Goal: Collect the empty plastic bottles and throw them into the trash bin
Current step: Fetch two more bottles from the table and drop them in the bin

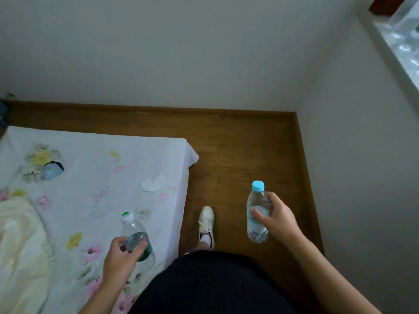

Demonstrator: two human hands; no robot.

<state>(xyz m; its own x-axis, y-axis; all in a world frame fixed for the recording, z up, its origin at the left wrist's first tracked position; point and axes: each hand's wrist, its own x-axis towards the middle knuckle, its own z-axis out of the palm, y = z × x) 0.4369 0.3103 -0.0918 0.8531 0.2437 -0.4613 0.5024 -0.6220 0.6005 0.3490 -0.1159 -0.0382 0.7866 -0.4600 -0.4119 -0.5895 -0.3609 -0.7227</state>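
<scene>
- The grey wall [204, 53] fills the top half, from 10 to 2 o'clock; a window [403, 41] sits at 2 o'clock.
- The brown wooden floor [249, 143] runs through the centre and towards 4 o'clock.
- The bed [102, 159], with a white flowered sheet, takes the side from 7 to 9 o'clock. Its corner stands between the two bottles.
- A cream blanket [20, 245] lies crumpled on the bed at 8 o'clock.
- The person's dark garment [204, 284] is at 6 o'clock.
- The right hand [280, 219], at 4 o'clock, has fingers and thumb curled around the blue-capped bottle [256, 205]. The bottle is held over the floor, long axis from 12 to 6 o'clock, cap towards 12. Its pale label is too blurred to read.
- The left hand [118, 257], at 7 o'clock, grips the green-label bottle [133, 227] over the edge of the bed. Its long axis runs from 11 to 5 o'clock, and the white and green cap points to 11. The writing on the cap is too small to read. A round grey-clear shape sits under the fingers; I cannot tell if it is a second bottle.
- A white shoe [206, 223] stands on the floor between the hands, toe towards 12 o'clock.
- A white crumpled tissue [154, 184] lies on the sheet near the bed edge.
- A small light-blue object [51, 171] lies on the sheet at 9 o'clock.
</scene>
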